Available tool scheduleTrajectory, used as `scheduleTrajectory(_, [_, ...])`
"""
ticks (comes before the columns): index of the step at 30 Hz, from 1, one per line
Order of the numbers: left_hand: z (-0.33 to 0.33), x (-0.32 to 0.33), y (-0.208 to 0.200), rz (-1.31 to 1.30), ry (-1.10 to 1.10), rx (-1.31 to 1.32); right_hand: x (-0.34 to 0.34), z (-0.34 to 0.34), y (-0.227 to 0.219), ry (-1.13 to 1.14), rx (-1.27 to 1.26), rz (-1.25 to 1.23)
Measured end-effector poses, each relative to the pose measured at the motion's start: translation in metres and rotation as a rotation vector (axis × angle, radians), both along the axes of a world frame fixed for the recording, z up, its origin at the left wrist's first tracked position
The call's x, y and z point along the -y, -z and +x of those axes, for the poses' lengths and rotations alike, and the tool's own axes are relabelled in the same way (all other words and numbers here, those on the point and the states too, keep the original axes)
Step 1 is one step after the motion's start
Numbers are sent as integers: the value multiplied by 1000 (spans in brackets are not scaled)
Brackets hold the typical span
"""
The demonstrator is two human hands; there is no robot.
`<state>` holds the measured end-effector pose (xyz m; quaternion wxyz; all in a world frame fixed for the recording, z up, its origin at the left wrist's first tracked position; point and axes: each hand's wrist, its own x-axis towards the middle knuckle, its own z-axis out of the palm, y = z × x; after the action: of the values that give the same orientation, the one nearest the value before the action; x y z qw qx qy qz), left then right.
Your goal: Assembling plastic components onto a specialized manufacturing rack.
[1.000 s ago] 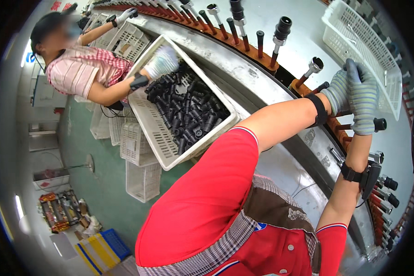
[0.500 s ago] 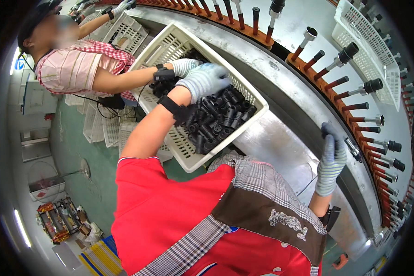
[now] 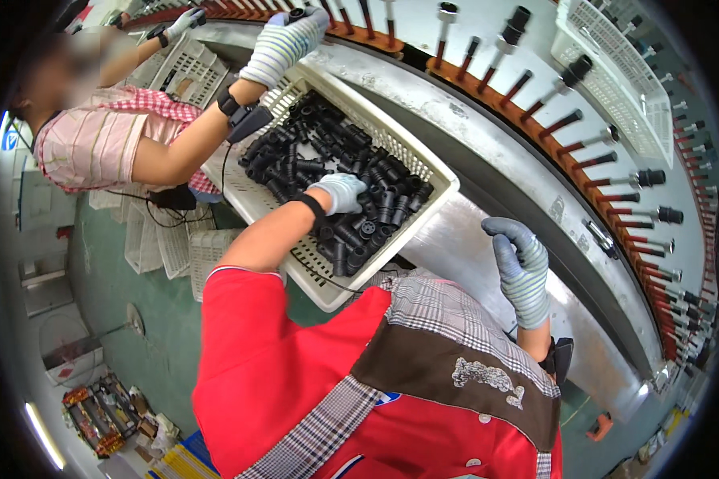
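My left hand (image 3: pixel 342 194), in a white and grey striped glove, is down in a white plastic basket (image 3: pixel 327 297) among many short black tube-shaped parts (image 3: pixel 385 206). Its fingers curl into the pile, and their tips are partly hidden; whether one part is gripped I cannot make out. My right hand (image 3: pixel 521 271), gloved the same way with greyish fingertips, is raised above a bare metal surface. Its index finger and thumb curve apart with nothing between them. Beyond the basket, a co-worker's gloved hand (image 3: pixel 287 44) holds a black part (image 3: pixel 297 14).
A curved metal rail (image 3: pixel 455 132) runs along the far side and right, beside a line of upright rods (image 3: pixel 563 122), several topped with black or silver pieces. Another white basket (image 3: pixel 615 80) lies beyond it. The co-worker (image 3: pixel 112 144) stands at left, near stacked baskets (image 3: pixel 168 239).
My left hand has moved lower and nearer within the basket. My right hand has shifted left, away from the rods. The co-worker's hand has risen from the basket; the rods have moved toward the upper left.
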<state>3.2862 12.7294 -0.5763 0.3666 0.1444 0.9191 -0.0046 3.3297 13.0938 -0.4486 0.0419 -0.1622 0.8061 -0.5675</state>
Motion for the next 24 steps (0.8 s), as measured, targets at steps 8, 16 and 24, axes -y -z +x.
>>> scheduleTrajectory(8, [13, -43, -96, 752, -585, -258, -61, 22, 6, 97, 62, -19])
scheduleTrajectory(16, [15, -321, -180, 990, 292, -314, -143, 49, 14, 217, -65, -284])
scheduleTrajectory(24, [45, -557, -108, 1715, -489, 174, -290, 75, 42, 815, 1, -617])
